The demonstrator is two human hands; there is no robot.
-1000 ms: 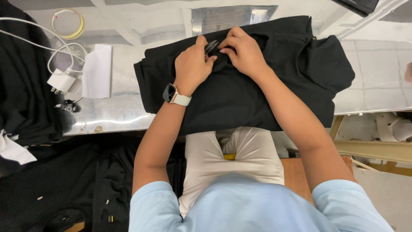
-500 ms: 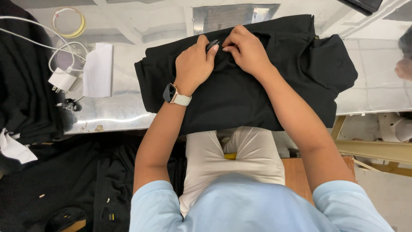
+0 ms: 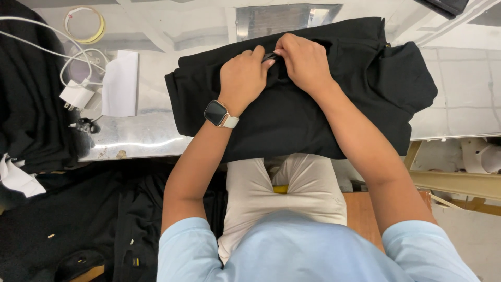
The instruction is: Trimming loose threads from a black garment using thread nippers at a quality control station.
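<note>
Both the left hand (image 3: 242,78) and right hand (image 3: 305,62) still pinched the black cloth (image 3: 292,120) on the table (image 3: 156,125), as before.

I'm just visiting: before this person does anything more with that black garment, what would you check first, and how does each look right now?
1. Both hands on the black garment: ok; left hand and right hand meet at its upper middle.
2. Small dark piece pinched between the fingertips: cannot tell what it is.
3. Garment supported by the table: ok, though its near edge overhangs.
4. White charger and cable apart from the garment: ok.
5. White paper apart from the garment: ok.
</note>
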